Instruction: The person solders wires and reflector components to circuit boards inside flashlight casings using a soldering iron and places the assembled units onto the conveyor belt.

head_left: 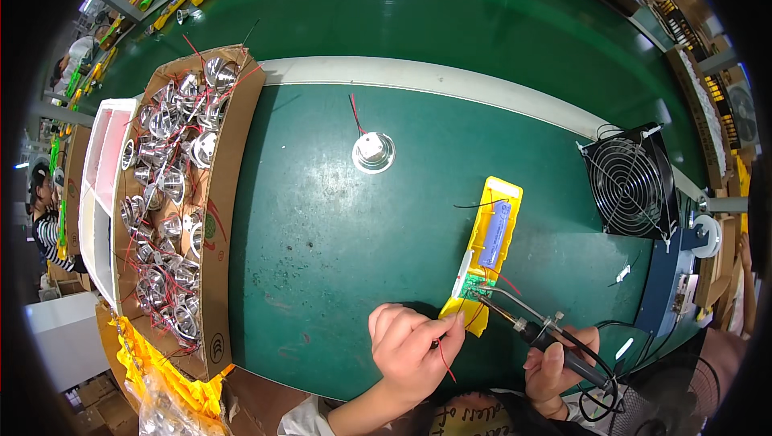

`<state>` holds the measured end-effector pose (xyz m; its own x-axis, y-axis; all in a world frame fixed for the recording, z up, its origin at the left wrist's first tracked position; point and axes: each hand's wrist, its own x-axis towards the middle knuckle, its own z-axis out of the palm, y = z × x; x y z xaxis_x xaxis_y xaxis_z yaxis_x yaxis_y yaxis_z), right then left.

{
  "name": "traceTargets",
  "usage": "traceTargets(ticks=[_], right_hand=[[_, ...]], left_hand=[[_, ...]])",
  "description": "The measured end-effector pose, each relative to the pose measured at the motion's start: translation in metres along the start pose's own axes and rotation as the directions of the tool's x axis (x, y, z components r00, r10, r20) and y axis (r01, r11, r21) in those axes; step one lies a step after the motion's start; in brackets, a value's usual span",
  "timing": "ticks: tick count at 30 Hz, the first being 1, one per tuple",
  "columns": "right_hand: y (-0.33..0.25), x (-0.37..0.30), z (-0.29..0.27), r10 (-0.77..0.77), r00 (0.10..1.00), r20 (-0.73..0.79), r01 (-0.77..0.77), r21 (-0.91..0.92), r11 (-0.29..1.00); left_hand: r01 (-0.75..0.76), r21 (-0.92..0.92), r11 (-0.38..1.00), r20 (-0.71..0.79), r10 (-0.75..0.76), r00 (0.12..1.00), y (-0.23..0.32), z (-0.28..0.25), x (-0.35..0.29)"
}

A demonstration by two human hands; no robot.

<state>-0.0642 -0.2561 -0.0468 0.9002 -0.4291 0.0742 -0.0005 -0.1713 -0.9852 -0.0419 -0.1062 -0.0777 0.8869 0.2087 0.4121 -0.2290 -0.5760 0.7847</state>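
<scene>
A yellow plastic flashlight housing [508, 187] lies open on the green bench, with a blue cylindrical battery [494, 235] and a small green circuit board [479, 285] inside. Closed in a pinch at the housing's lower end, my left hand [410, 349] has a thin red wire [447, 362] trailing from its fingers; the pinched part is mostly hidden. My right hand [555, 368] grips a soldering iron [567, 359] with a thin metal tube along it. The iron's tip meets the board. Farther off lies one silver reflector cup [374, 152] with its wires upward.
On the left, a cardboard box [233, 195] holds many reflector cups, beside a white tray [100, 219]. A black fan [631, 183] stands at the right, near a blue device [667, 283]. Behind the pale rail [418, 72] runs a green conveyor surface [322, 18]. Yellow plastic bags [161, 380] sit lower left.
</scene>
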Motion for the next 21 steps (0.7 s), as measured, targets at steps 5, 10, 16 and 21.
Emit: traceTargets(ticks=[5,10,16,21], right_hand=[[0.0011,0.0003,-0.0001,-0.014,1.0,-0.005,0.014,-0.006,1.0],[0.0026,0.0015,-0.0008,-0.06,0.998,-0.01,0.061,0.022,0.998],[0.003,0.0011,0.0001,-0.045,0.999,-0.019,0.045,0.025,0.999],[0.0005,0.0013,0.0003,-0.03,0.999,-0.019,0.031,0.032,0.999]], left_hand=[[-0.005,0.007,1.0,-0.001,0.005,1.0,-0.0002,0.0002,0.0002],[0.026,0.016,1.0,-0.01,-0.026,1.0,0.0005,0.001,0.0001],[-0.01,0.008,1.0,0.0,0.01,1.0,-0.0004,0.0004,-0.0003],[0.008,0.006,1.0,-0.012,-0.008,1.0,-0.0001,0.0011,-0.0007]])
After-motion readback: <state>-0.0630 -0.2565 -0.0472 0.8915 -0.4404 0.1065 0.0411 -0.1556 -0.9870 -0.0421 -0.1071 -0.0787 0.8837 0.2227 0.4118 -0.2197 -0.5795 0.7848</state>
